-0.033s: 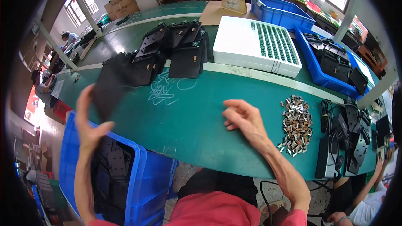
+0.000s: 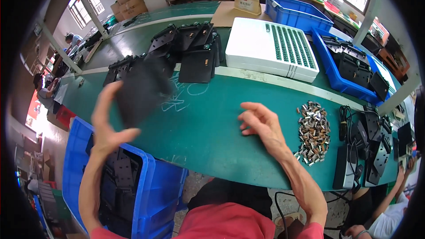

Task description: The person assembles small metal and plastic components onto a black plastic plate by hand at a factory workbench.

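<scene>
My left hand (image 2: 105, 135) grips a black flat plastic panel (image 2: 144, 90) by its left edge, thumb below and fingers behind. The panel is smeared by motion and hangs above the green table, in front of several stacked black panels (image 2: 195, 67) with small brown parts on them. Over the middle of the table hovers my right hand (image 2: 264, 130), its fingers loosely bent and apart, with nothing visible in them. To its right lies a heap of small metal-and-brown slide-switch-like components (image 2: 313, 132).
Below my left forearm stands a blue crate (image 2: 161, 194) of black parts. A white foam block (image 2: 250, 46) with rows of green pieces sits at the back, near a blue bin (image 2: 299, 17) and a blue tray (image 2: 330, 68). Black adapters and cables (image 2: 349, 150) lie at right.
My left hand has moved right with the black panel, bringing it in front of the stacked panels. My right hand has shifted only slightly to the right.
</scene>
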The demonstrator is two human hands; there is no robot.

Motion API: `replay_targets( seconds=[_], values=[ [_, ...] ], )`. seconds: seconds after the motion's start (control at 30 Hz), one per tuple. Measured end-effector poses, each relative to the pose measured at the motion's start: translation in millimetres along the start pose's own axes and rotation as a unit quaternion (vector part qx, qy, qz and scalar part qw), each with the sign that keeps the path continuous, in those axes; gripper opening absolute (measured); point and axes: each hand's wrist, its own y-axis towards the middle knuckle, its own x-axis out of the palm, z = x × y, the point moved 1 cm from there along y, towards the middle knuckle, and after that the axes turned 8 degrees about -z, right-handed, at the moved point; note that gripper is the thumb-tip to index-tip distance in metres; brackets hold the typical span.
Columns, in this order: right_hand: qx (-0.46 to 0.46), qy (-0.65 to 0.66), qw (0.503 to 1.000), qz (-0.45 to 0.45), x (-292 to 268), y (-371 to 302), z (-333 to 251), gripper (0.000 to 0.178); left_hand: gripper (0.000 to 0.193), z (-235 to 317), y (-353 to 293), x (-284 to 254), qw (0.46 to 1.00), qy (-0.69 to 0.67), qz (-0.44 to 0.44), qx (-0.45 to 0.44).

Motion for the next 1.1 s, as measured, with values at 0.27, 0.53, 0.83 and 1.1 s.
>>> replay_targets(
  seconds=[0.27,0.53,0.83,1.1],
  values=[
    [-0.04,0.122,0.99,0.064,-35.7,9.8,-3.3,0.068,0.098,41.7,74.3,142.1,0.964,-0.018,-0.161,0.212],
    [-0.001,0.016,0.991,0.13,-41.8,9.3,2.8,0.052,0.1,47.2,65.3,173.1,0.966,-0.044,-0.194,0.167],
    [-0.02,0.024,0.991,0.129,-39.3,5.3,-14.3,0.047,0.096,50.1,62.3,156.4,0.952,-0.147,-0.244,0.113],
    [-0.036,0.099,0.989,0.103,-36.8,4.6,-16.4,0.04,0.089,63.5,49.4,156.7,0.44,-0.779,-0.39,-0.218]
  ],
)
